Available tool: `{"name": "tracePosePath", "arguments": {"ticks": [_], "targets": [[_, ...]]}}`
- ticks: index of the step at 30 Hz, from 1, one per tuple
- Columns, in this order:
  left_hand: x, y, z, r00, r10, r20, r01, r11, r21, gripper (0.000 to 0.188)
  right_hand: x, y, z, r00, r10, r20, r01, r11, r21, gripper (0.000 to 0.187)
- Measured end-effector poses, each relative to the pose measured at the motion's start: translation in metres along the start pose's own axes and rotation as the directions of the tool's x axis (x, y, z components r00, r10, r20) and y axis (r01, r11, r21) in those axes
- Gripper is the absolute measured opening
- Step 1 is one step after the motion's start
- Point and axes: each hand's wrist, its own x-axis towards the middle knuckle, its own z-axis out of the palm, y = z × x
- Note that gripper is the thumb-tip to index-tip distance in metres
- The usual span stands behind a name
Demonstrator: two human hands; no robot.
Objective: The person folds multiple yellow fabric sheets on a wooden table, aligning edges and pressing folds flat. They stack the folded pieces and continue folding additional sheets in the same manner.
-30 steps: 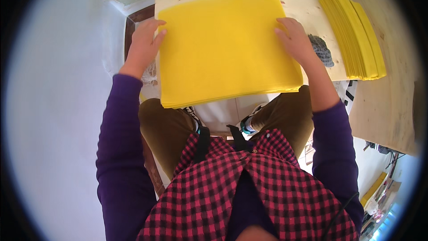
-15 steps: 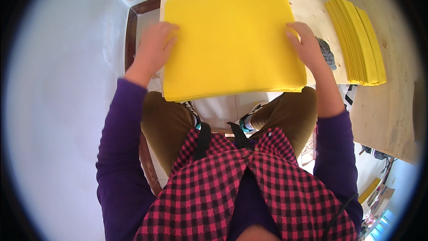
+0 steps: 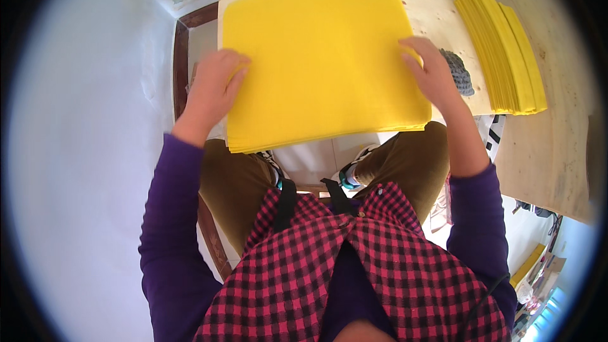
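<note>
Pale wooden table (image 3: 437,3), second yellow stack (image 3: 506,57) off right. Main yellow stack (image 3: 326,66) lies before the knees, apparently nearly squared; near-edge layers not yet flush. Top smooth, bright, flat. Left hand (image 3: 216,85), right hand (image 3: 434,76) at opposite sides, loosely spread, thumbs parted from fingers.

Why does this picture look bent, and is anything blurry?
Head view: the fisheye lens bends straight edges toward a dark, rounded rim; same view: the left hand looks slightly blurred, as does the far edge of the yellow stack, the checked garment crisper.
</note>
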Motion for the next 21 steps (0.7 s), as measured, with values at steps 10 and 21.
{"name": "tracePosePath", "arguments": {"ticks": [10, 21], "targets": [[0.027, -0.02, -0.001, 0.984, -0.16, 0.074, 0.165, 0.983, -0.074, 0.017, 0.026, 0.006, 0.014, 0.996, -0.004, -0.085, 0.002, 1.0, -0.023, 0.029], [0.018, -0.017, 0.003, 0.981, -0.176, 0.077, 0.185, 0.973, -0.136, 0.015, 0.028, 0.004, 0.027, 0.995, -0.035, -0.092, 0.027, 0.996, -0.084, 0.029]]}}
